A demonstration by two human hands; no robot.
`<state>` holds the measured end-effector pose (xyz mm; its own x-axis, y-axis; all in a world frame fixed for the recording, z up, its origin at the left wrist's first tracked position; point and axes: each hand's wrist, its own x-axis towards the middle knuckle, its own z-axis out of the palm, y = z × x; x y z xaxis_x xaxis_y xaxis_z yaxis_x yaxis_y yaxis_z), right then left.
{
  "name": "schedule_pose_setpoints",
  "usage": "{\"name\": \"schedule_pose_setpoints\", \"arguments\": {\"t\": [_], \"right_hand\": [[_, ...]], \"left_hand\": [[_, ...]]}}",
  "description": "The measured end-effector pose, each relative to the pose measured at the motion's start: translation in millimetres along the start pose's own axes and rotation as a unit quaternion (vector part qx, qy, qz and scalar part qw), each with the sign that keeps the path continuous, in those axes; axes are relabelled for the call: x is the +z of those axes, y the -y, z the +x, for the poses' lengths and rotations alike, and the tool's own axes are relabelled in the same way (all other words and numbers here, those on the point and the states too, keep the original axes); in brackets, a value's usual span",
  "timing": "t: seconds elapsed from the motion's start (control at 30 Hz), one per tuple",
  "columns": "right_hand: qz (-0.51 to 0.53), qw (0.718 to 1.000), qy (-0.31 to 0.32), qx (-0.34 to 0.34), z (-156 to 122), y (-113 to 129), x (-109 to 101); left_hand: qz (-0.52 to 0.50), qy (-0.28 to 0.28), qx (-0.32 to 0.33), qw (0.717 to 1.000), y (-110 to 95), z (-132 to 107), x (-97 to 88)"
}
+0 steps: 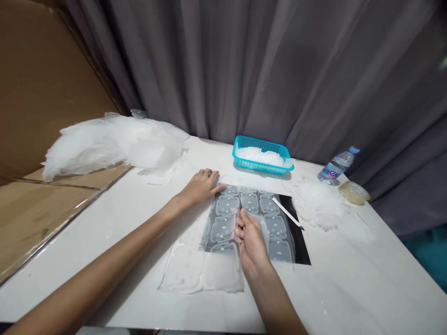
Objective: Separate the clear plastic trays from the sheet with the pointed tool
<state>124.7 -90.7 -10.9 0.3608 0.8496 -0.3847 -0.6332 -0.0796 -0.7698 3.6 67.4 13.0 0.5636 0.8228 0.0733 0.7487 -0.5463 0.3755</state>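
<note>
A translucent plastic sheet (225,229) with rounded-square outlines and small dots lies partly over a black sheet (301,249) on the white table. Its lower left part (183,267) extends onto the bare tabletop. My left hand (205,185) rests flat at the sheet's upper left corner, fingers stretched out, thumb on the edge. Over the middle of the sheet, my right hand (252,237) has its fingers curled and thumb pressed in, with a thin translucent plastic piece (264,228) at them. The fingertips are partly hidden. A slim white cutter-like stick (286,212) lies right of this hand.
A blue basket (263,168) holding white translucent pieces stands at the back. A large pile of film pieces (118,142) lies left, by cardboard (52,200). Loose pieces (319,202), a water bottle (338,165) and a yellowish tape roll (354,192) are at the right.
</note>
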Motion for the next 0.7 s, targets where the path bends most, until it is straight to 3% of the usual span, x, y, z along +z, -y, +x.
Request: {"name": "schedule_pose_setpoints", "arguments": {"t": [0.13,0.23,0.37,0.5,0.7], "right_hand": [[0.023,0.999,0.006,0.034,1.5,0.2,1.8],[0.025,0.999,0.003,0.042,1.2,1.5,2.1],[0.024,0.997,0.002,0.068,0.9,3.3,1.9],[0.032,0.996,0.016,0.081,3.2,4.6,-0.3],[0.051,0.994,0.039,0.092,6.0,5.1,-1.3]], "left_hand": [[-0.021,0.031,-0.071,0.997,10.3,8.5,1.3],[-0.068,0.055,-0.080,0.993,13.8,3.5,-3.6],[-0.178,0.098,-0.039,0.978,15.1,2.6,-7.9],[-0.304,0.136,0.034,0.942,9.1,0.4,-10.8],[-0.387,0.105,0.035,0.915,0.1,-8.2,-7.6]]}}
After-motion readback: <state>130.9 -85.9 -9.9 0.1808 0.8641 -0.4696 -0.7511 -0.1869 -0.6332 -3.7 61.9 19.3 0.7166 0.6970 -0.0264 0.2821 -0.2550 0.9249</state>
